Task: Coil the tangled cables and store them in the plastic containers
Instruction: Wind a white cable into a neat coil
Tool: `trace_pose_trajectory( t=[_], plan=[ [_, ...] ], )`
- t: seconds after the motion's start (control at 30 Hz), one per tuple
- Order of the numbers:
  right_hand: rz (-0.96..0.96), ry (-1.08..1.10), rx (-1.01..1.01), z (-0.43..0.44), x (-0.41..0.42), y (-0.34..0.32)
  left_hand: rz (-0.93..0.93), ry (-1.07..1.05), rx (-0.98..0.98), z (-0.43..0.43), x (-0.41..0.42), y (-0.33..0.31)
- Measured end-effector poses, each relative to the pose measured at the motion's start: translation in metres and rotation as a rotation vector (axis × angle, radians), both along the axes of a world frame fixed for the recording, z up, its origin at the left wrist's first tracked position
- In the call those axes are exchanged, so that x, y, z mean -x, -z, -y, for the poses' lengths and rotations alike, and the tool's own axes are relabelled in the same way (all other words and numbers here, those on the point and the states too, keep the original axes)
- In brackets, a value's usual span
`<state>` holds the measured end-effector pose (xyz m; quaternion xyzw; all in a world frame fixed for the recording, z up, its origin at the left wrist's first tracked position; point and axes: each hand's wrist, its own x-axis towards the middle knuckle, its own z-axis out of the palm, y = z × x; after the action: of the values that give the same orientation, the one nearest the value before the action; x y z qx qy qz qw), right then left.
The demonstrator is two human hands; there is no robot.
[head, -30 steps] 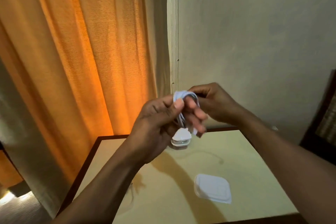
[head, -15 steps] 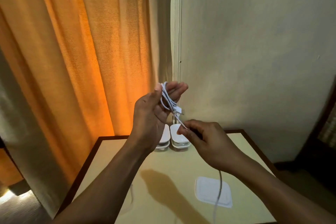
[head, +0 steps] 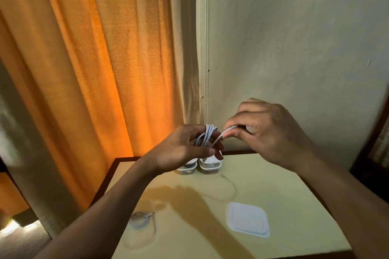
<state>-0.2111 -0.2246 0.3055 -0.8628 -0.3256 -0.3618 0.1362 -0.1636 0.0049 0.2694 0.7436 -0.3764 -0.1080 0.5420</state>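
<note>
So, left hand is my spool, fingers curled round the white cable loops; right hand pinches the loose strand taut so it wraps neatly.

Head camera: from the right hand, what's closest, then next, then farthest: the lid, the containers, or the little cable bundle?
1. Containers, back of the table, just below the right hand.
2. Lid, front right.
3. Little cable bundle, front left.

Both bare forearms come in from below, hands raised close together. The left hand curls its fingers through loops of cable, thumb stretched beneath. The right hand pinches one strand between thumb and fingertips, just beside the left fingertips.
</note>
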Motion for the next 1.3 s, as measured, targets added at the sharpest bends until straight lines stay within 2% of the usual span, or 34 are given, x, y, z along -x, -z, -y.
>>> trace_pose_trajectory(
  t=[0.17,0.33,0.4,0.53,0.67,0.83,0.9,1.0,1.17,1.3],
  plan=[
    [-0.093,-0.09,-0.135,-0.007,-0.01,-0.003,0.05,0.0,-0.085,0.002,0.002,-0.007],
    [-0.664,-0.249,-0.439,-0.013,-0.016,0.011,-0.029,0.065,-0.062,0.0,0.006,-0.011],
    [-0.721,-0.287,-0.531,-0.015,-0.016,0.019,-0.056,0.092,-0.076,-0.001,0.007,-0.011],
    [-0.735,-0.265,-0.692,-0.017,-0.015,0.034,-0.105,0.095,-0.07,-0.001,0.006,-0.006],
    [-0.668,-0.235,-0.737,-0.019,-0.013,0.041,-0.2,0.04,0.04,-0.004,-0.002,0.002],
    [-0.56,-0.204,-0.764,-0.019,-0.014,0.041,-0.164,-0.207,0.232,0.006,-0.003,0.01],
    [-0.524,-0.182,-0.784,-0.017,-0.015,0.042,-0.053,-0.275,0.206,0.009,-0.002,0.015],
    [-0.505,-0.16,-0.788,-0.012,-0.016,0.041,0.162,-0.332,0.065,0.011,0.0,0.016],
    [-0.528,-0.166,-0.807,-0.009,-0.02,0.045,0.064,-0.307,-0.031,0.009,0.007,0.01],
    [-0.641,-0.247,-0.955,-0.012,-0.022,0.048,0.031,-0.29,0.057,0.008,0.014,0.006]
  ],
)
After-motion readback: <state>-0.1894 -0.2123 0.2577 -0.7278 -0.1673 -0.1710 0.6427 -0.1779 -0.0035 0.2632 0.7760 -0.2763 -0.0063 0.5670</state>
